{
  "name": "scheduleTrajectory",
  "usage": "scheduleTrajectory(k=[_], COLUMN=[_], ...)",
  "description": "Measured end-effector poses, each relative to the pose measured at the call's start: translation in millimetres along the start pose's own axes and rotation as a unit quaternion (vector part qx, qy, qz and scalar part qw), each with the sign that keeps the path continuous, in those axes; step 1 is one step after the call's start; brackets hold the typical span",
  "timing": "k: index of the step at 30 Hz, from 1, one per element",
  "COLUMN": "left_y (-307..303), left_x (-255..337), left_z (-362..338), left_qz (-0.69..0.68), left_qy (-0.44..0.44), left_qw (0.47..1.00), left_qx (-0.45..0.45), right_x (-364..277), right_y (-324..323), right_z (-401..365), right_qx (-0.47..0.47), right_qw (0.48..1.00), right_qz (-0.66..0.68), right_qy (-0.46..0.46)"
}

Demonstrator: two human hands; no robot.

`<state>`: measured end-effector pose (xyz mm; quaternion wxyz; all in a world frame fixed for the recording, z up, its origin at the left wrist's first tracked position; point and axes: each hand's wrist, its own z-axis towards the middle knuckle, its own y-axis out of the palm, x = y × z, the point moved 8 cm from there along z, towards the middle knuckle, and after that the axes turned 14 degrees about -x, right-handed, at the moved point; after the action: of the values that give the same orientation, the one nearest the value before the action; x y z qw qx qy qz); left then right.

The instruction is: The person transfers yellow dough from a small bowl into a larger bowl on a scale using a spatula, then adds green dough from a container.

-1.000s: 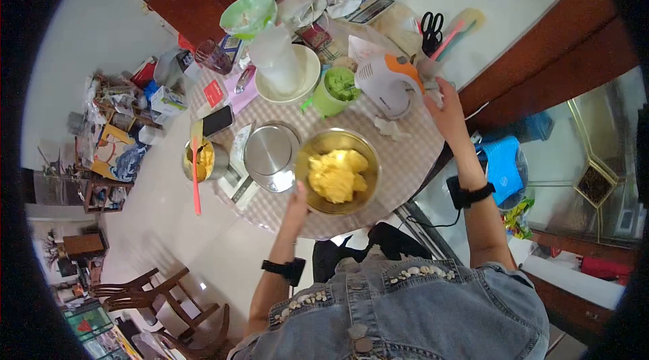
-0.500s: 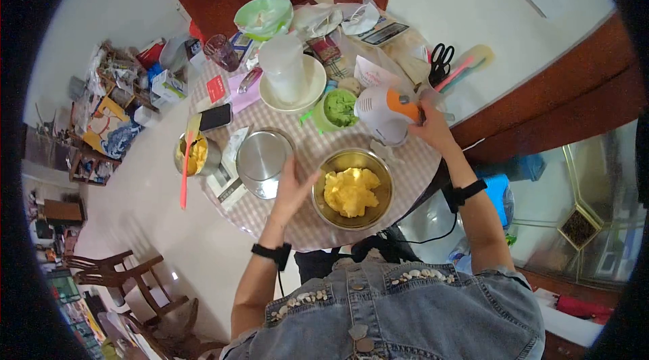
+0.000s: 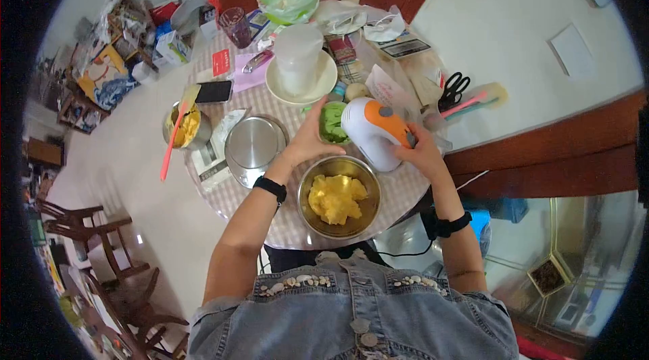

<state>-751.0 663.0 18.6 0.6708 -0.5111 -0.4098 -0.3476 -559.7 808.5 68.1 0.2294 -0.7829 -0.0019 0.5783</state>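
Observation:
My right hand (image 3: 420, 152) is wrapped round the handle of a white and orange hand mixer (image 3: 368, 123). The mixer's front end is over the right side of a green container (image 3: 332, 122) with green contents. Against the container's left side is my left hand (image 3: 309, 138), thumb and fingers apart; whether it grips the container is hard to tell. Just below both hands stands a metal bowl (image 3: 302, 210) holding a yellow mass (image 3: 337, 199). A round silver scale (image 3: 254, 144) lies left of the bowl.
A metal pot (image 3: 201, 135) with yellow contents and a pink spatula (image 3: 173, 144) stand at the left edge. Farther back are a phone (image 3: 213, 92), a white bowl (image 3: 326, 87) with a translucent jug (image 3: 298, 62), a glass (image 3: 235, 29), a green bowl (image 3: 288, 3) and scissors (image 3: 454, 91).
My left hand has moved from beside the scale up to the green container. The mixer has tilted and sits closer over the container. The whole view has shifted.

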Motion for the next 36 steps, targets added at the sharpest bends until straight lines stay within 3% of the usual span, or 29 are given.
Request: scheduleTrajectory(k=[3,7,9,13,19,22,24,31,33,36], left_y=[2,4,7,6,11,15,14,15,12,15], left_x=[2,1,-2,-9,-14,-18,-17,-22,-16,-24], left_z=[0,-1,-3,-3,-1,1,1,1,0,2], left_qz=[-0.038,0.008,-0.003,-0.051,-0.092,-0.12,-0.153,-0.19,-0.15,-0.136], left_qy=[-0.033,-0.035,-0.041,-0.048,-0.071,-0.058,-0.051,-0.028,-0.032,-0.021], left_qw=[0.998,0.999,0.999,0.997,0.993,0.991,0.987,0.981,0.988,0.99], left_qx=[-0.024,-0.014,-0.01,0.011,-0.012,-0.021,-0.013,-0.002,-0.018,-0.024], right_x=[-14,-32,-34,-51,-56,-68,-81,-119,-134,-152], right_y=[5,8,9,18,11,8,11,-7,-20,-35], right_z=[4,9,10,6,-13,-21,-28,-60,-75,-101], right_qx=[0.009,0.003,0.001,-0.005,0.06,0.068,0.064,0.096,0.117,0.142], right_qw=[0.996,0.997,1.0,0.999,0.996,0.994,0.991,0.988,0.987,0.984], right_qz=[0.09,0.074,0.004,0.033,0.015,-0.021,0.067,0.081,0.105,0.09], right_qy=[-0.001,0.01,0.014,0.036,0.067,0.084,0.098,0.087,0.045,0.064])
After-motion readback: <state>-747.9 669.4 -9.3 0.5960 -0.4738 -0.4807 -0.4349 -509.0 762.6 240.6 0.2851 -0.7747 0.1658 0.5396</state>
